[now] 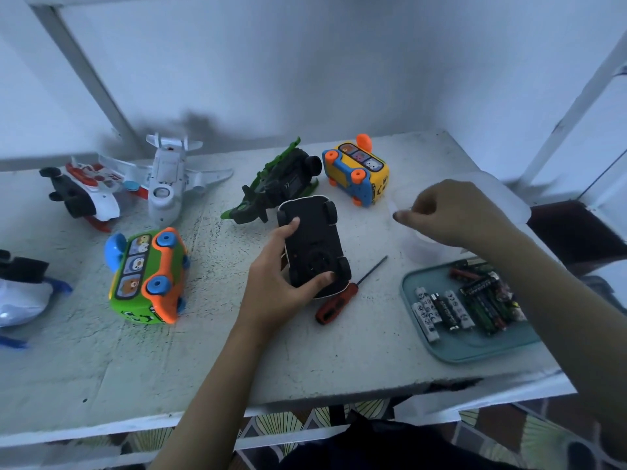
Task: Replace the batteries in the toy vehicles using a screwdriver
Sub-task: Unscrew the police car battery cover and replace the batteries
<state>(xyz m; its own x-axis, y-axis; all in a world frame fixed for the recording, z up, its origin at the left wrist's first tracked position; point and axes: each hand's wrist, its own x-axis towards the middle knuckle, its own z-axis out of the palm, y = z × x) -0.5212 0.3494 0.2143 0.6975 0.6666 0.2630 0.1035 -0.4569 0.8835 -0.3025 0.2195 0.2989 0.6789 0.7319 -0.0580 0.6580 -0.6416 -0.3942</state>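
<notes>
A black toy car lies upside down at the middle of the white table. My left hand grips it, fingers on its far side and thumb at its near end. A red-handled screwdriver lies on the table just right of the car, its shaft pointing away to the right. My right hand hovers over a clear plastic container, fingers curled as if pinching something too small to make out. A teal tray with several batteries sits at the right.
Other toys lie around: a green and orange bus, a yellow and blue bus, a dark green vehicle, a white plane, a red and white toy. A white bag is at the left edge.
</notes>
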